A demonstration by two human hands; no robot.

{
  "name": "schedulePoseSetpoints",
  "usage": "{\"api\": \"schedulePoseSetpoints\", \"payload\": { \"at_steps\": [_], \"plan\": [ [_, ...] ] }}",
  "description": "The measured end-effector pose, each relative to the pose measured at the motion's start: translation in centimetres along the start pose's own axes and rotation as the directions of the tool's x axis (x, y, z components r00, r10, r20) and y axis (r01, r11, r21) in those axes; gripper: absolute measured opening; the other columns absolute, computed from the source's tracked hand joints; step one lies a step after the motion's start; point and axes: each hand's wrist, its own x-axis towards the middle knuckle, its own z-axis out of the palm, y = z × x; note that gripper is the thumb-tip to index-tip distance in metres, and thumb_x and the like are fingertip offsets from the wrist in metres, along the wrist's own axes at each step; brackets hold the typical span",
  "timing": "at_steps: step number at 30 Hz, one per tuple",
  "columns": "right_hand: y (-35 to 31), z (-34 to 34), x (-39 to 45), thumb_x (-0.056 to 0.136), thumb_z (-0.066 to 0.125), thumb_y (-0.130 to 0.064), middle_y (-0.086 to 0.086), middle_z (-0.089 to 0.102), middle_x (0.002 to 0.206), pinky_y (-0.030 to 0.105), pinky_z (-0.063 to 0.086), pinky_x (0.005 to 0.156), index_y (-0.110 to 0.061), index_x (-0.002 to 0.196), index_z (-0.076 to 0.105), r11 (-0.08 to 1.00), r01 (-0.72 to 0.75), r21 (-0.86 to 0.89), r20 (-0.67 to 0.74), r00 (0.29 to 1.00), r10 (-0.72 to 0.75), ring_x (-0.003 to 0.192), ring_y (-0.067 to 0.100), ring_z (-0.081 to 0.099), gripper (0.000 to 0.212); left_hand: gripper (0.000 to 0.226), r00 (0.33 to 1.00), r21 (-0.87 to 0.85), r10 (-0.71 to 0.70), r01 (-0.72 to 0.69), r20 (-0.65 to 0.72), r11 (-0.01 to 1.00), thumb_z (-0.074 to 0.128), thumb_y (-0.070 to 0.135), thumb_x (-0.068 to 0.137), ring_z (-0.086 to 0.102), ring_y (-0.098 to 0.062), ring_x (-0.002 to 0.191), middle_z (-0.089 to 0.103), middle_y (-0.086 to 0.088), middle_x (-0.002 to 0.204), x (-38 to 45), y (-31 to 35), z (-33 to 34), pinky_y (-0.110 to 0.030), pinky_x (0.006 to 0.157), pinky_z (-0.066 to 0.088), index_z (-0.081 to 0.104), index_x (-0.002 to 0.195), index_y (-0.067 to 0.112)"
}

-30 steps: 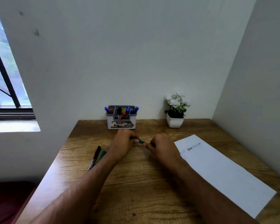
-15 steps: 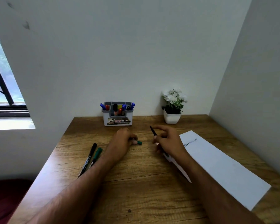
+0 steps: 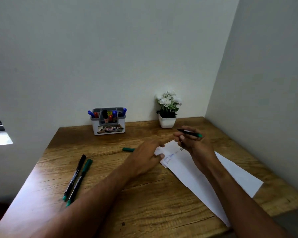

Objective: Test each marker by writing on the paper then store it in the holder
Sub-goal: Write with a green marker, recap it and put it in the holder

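My right hand [image 3: 194,143] grips an uncapped black marker [image 3: 190,133] with a green end, held above the far end of the white paper [image 3: 193,170]. Its green cap [image 3: 128,149] lies on the desk left of my left hand. My left hand [image 3: 144,157] lies flat with straight fingers touching the paper's left edge, where faint blue and black scribbles show. Two capped markers, a black-capped marker [image 3: 75,176] and a green-capped marker [image 3: 80,181], lie side by side at the left. The white and grey holder [image 3: 108,123] stands against the wall with several markers in it.
A white pot of white flowers [image 3: 168,111] stands at the back, right of the holder. The wooden desk [image 3: 127,203] sits in a corner, with a wall close on the right. A window edge shows at far left.
My hands pulled the cap off the marker. My left hand let the cap go on the desk and moved right onto the paper's edge. My right hand carried the marker over the paper.
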Motion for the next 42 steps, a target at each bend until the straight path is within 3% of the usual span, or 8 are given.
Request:
{"api": "schedulePoseSetpoints", "payload": {
  "at_steps": [8, 12, 18, 21, 28, 33, 37, 42],
  "plan": [
    [0.5, -1.2, -1.9, 0.093, 0.071, -0.017, 0.014, 0.077, 0.084, 0.029, 0.052, 0.050, -0.001, 0.101, 0.072, 0.957, 0.022, -0.289, -0.090, 0.995, -0.050, 0.060, 0.026, 0.067, 0.018, 0.054, 0.991, -0.010, 0.045, -0.045, 0.123, 0.999, 0.061, 0.047, 0.086, 0.044, -0.010, 0.120, 0.046, 0.008, 0.136, 0.6, 0.0, 2.7, -0.032, 0.093, 0.044, 0.044, 0.134, 0.028],
    [1.5, -1.0, -1.9, 0.090, 0.071, -0.005, 0.015, 0.075, 0.078, 0.029, 0.054, 0.054, -0.002, 0.088, 0.071, 0.902, 0.005, -0.431, -0.070, 0.997, -0.039, 0.059, 0.025, 0.068, 0.004, 0.054, 0.993, -0.010, 0.057, -0.057, 0.102, 0.998, 0.062, 0.047, 0.086, 0.043, -0.007, 0.118, 0.046, 0.010, 0.134, 0.5, -0.2, 2.9, -0.027, 0.089, 0.043, 0.045, 0.133, 0.030],
    [2.7, -0.9, -1.7, 0.090, 0.067, -0.004, 0.009, 0.074, 0.075, 0.035, 0.060, 0.070, -0.012, 0.090, 0.074, 0.786, 0.007, -0.619, -0.029, 0.999, -0.032, 0.066, 0.020, 0.069, 0.011, 0.054, 0.993, -0.003, 0.067, -0.067, 0.094, 0.998, 0.062, 0.046, 0.086, 0.042, -0.007, 0.120, 0.045, 0.009, 0.135, 0.4, -0.2, 3.0, -0.030, 0.094, 0.044, 0.045, 0.134, 0.027],
    [2.6, -0.5, -1.8, 0.086, 0.073, -0.005, -0.001, 0.071, 0.073, 0.014, 0.052, 0.068, -0.018, 0.075, 0.074, 0.734, 0.046, -0.678, 0.003, 0.998, -0.061, 0.068, 0.003, 0.068, 0.017, 0.052, 0.993, -0.015, 0.083, -0.082, 0.084, 0.997, 0.062, 0.045, 0.085, 0.044, -0.008, 0.119, 0.048, 0.008, 0.132, 0.4, -0.2, 2.9, -0.032, 0.095, 0.044, 0.048, 0.130, 0.026],
    [3.4, -0.7, -1.4, 0.079, 0.077, -0.009, -0.002, 0.076, 0.081, 0.022, 0.060, 0.071, -0.011, 0.083, 0.076, 0.715, 0.078, -0.694, -0.016, 0.992, -0.124, 0.078, 0.006, 0.073, 0.005, 0.050, 0.993, -0.018, 0.096, -0.095, 0.069, 0.995, 0.062, 0.045, 0.084, 0.045, -0.007, 0.116, 0.049, 0.009, 0.129, 0.4, -0.3, 3.0, -0.031, 0.094, 0.044, 0.049, 0.128, 0.025],
    [4.1, -1.1, -1.0, 0.080, 0.078, -0.017, 0.002, 0.076, 0.086, 0.025, 0.061, 0.076, -0.008, 0.091, 0.076, 0.699, 0.046, -0.713, -0.036, 0.994, -0.102, 0.082, 0.009, 0.073, 0.014, 0.054, 0.992, -0.017, 0.100, -0.099, 0.073, 0.995, 0.061, 0.045, 0.085, 0.044, -0.007, 0.120, 0.047, 0.009, 0.135, 0.3, -0.2, 3.0, -0.029, 0.096, 0.042, 0.046, 0.134, 0.025],
    [3.7, -0.6, -1.4, 0.084, 0.075, -0.013, -0.002, 0.073, 0.081, 0.014, 0.056, 0.069, -0.014, 0.084, 0.073, 0.712, 0.022, -0.702, -0.029, 0.998, -0.059, 0.078, 0.003, 0.071, 0.003, 0.045, 0.988, -0.017, 0.136, -0.135, 0.073, 0.991, 0.060, 0.041, 0.087, 0.046, -0.006, 0.114, 0.050, 0.009, 0.129, 0.3, 0.0, 2.9, -0.029, 0.093, 0.043, 0.049, 0.129, 0.025],
    [3.2, -0.3, -1.7, 0.083, 0.074, -0.009, -0.009, 0.070, 0.074, 0.010, 0.051, 0.062, -0.022, 0.076, 0.071, 0.704, 0.047, -0.709, 0.001, 0.998, -0.066, 0.073, -0.006, 0.068, 0.015, 0.044, 0.988, -0.005, 0.134, -0.134, 0.076, 0.991, 0.059, 0.042, 0.087, 0.047, -0.006, 0.113, 0.051, 0.009, 0.127, 0.3, 0.0, 2.9, -0.031, 0.094, 0.044, 0.050, 0.127, 0.026]
  ]
}}
